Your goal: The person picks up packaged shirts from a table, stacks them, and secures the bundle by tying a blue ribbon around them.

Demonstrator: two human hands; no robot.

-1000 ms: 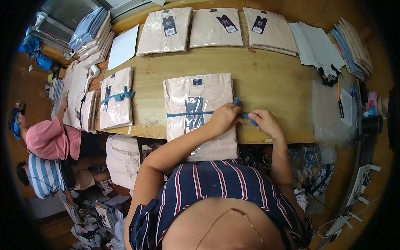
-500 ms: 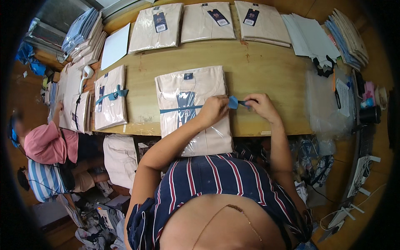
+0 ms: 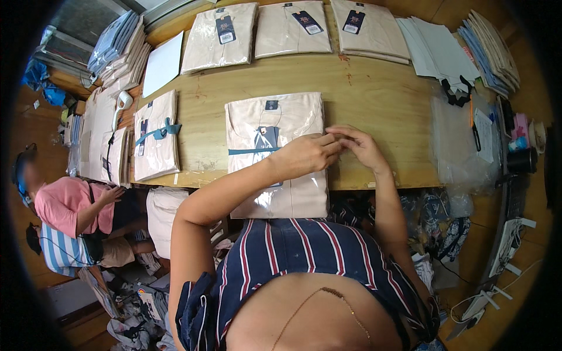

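Note:
A folded cream garment point(image 3: 301, 114) in a clear plastic bag lies at the table's front edge, with blue tags showing on its chest. Across its middle runs a flat blue ribbon point(image 3: 249, 152), which goes out of sight under my left hand point(image 3: 309, 155). That hand is closed, fingers bent, at the garment's right edge. Against its fingertips my right hand point(image 3: 360, 146) curls in from the right, fingers closed together. The ribbon's end is hidden between the hands, so what the right fingers grip does not show.
Left of it lies another bagged garment point(image 3: 156, 158) tied with blue ribbon. More bagged garments point(image 3: 219, 38) line the back. White sheets point(image 3: 162, 63) and folded clothes point(image 3: 120, 47) stand at the back left; clear plastic bags point(image 3: 453, 137) lie right. A person in pink point(image 3: 67, 202) is at far left.
My hands have come together; the blue ribbon end stretched between them has gone out of sight. The garment sits slightly farther right in the picture. The person in pink has drawn an arm in.

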